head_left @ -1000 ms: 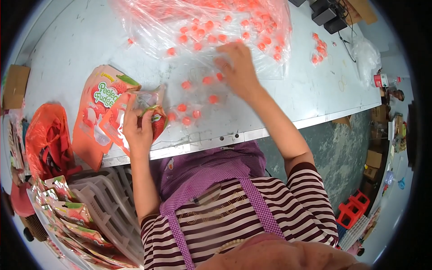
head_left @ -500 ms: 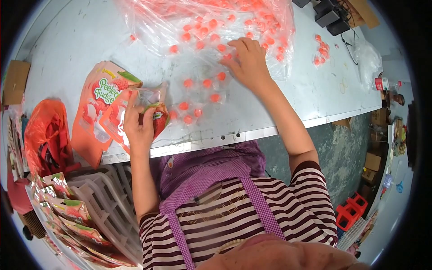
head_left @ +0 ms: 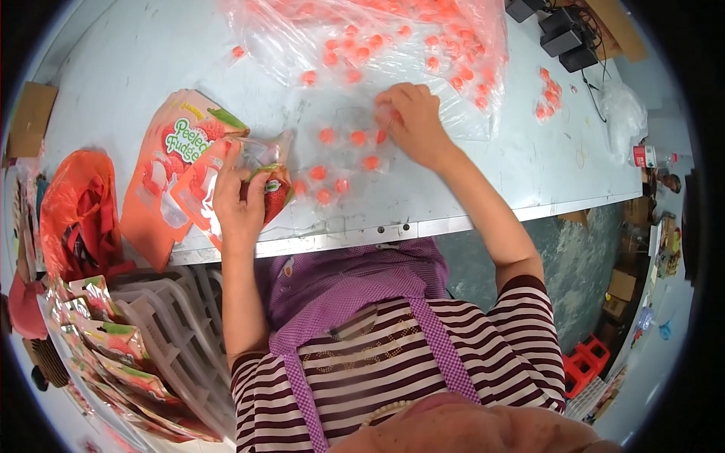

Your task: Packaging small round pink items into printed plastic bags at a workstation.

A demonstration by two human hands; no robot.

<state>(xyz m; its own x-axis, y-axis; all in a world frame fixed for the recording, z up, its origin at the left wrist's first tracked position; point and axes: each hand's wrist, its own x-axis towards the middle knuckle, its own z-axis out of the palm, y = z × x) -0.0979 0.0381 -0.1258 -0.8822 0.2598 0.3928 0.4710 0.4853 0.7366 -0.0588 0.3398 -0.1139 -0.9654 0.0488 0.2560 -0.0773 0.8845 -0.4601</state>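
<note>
From where I stand, the left hand (head_left: 240,211) is closed in a pinch, thumb against fingers, on a glossy red pouch (head_left: 276,198) near the counter's (head_left: 566,162) front edge. The pouch's upper part looks parted, and I'd guess the thumb and fingers sit where they do to steady it with that part facing the other hand.

The right hand (head_left: 411,124) is farther out and to the right, palm down, fingers curled in narrow. Something reddish shows at its fingertips; whether it is gripped or only touched, I cannot tell.

Between the two hands lie loose sweets (head_left: 359,138), red and each in a clear wrapper, spread thinly, probably so that single pieces are easy to pick out. Just beyond the right hand, a big clear plastic bag (head_left: 461,113) lies spread with many more on and in it, seemingly left within short reach.

Just left of the left hand is a fanned stack of flat pouches (head_left: 151,234), likely set there to be handy for that side. Below and left of that hand, upright printed packs (head_left: 124,343) lean in a row beside pale plastic baskets (head_left: 166,321), presumably stood on edge to save room.
</note>
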